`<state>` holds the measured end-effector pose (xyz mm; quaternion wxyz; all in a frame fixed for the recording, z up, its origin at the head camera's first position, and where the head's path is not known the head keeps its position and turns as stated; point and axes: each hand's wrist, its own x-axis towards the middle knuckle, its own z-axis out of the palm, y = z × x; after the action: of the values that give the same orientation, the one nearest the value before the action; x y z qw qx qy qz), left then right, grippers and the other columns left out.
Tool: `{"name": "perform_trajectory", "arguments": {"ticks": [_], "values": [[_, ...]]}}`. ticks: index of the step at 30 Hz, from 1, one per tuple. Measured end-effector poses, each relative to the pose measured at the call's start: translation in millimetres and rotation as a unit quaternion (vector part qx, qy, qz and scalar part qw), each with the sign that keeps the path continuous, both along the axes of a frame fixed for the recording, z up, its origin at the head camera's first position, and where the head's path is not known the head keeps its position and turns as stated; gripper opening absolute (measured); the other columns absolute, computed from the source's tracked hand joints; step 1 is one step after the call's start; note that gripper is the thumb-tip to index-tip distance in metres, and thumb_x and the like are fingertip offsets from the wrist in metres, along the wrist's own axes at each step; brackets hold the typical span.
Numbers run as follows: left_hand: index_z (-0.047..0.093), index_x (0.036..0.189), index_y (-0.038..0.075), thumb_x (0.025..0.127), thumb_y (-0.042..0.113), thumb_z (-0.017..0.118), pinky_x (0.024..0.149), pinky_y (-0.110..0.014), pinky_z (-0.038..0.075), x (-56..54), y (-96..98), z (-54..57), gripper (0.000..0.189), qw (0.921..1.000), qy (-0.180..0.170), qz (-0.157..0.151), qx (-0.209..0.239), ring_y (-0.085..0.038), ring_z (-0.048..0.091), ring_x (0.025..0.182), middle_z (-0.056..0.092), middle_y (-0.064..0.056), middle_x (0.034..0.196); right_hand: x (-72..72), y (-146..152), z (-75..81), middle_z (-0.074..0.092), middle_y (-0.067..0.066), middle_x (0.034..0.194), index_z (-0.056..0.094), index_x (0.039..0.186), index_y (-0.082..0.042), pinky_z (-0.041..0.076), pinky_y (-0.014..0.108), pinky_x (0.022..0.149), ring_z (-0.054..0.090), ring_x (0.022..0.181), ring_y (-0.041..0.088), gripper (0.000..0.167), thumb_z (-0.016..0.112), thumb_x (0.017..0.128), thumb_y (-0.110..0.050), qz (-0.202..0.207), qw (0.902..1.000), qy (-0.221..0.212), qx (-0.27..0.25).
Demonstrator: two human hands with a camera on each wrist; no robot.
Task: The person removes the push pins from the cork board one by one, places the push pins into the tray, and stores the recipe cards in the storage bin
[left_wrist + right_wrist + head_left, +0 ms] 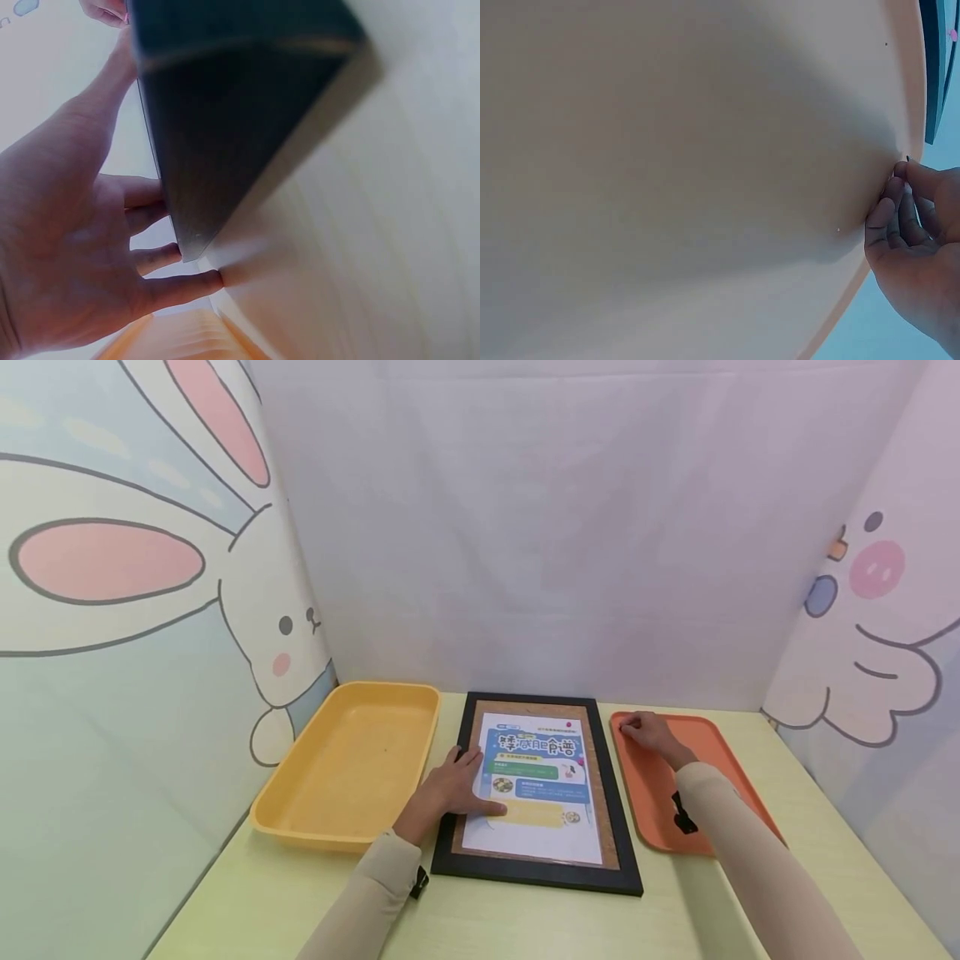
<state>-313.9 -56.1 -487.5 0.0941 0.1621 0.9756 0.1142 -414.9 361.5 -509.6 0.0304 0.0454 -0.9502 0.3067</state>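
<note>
A black-framed cork board (pixel 536 877) lies on the table with a printed poster (pixel 536 839) on it. Two pink pushpins (pixel 581 762) show along the poster's upper right side. My left hand (pixel 453 783) rests spread over the board's left edge, thumb on the poster; in the left wrist view some fingers reach past the black frame (pixel 202 135). Over the far left corner of the orange tray (pixel 648 802), my right hand (pixel 654 737) has thumb and fingertips pinched together. A thin dark tip (pixel 908 158), looking like a pushpin's point, pokes out there; the rest is hidden by the fingers.
A yellow tray (pixel 352 760) stands left of the board, close to the left wall panel (pixel 112 760). The pale table (pixel 525 927) runs back to a plain curtain (pixel 540 543). Another printed panel (pixel 900 760) borders the right side. Tiny specks lie in the orange tray.
</note>
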Motion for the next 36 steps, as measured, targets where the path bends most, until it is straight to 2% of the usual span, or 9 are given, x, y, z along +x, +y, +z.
{"name": "perform_trajectory", "arguments": {"ticks": [18,36], "values": [[0.031,0.165,0.013,0.074,0.079,0.073,0.118,-0.061,0.033,-0.9,1.2,0.5,0.12,1.0,-0.004,0.002,0.003,-0.038,0.018,0.158,0.026,-0.004,0.171,1.8,0.4,-3.4,0.066,0.033,0.114,0.065,0.116,0.014,0.054,0.057,0.096,0.063,0.104,0.046,0.027,0.063,0.104,-0.01,-0.01,0.9999,0.008,0.004],[0.03,0.165,0.012,0.074,0.08,0.072,0.118,-0.061,0.033,-1.6,0.1,1.4,0.12,1.0,-0.007,0.003,0.004,-0.038,0.017,0.158,0.026,-0.004,0.172,4.8,-0.2,0.3,0.066,0.035,0.115,0.064,0.115,0.013,0.056,0.056,0.092,0.064,0.105,0.048,0.026,0.064,0.103,-0.011,0.003,0.9999,0.011,0.01]]}}
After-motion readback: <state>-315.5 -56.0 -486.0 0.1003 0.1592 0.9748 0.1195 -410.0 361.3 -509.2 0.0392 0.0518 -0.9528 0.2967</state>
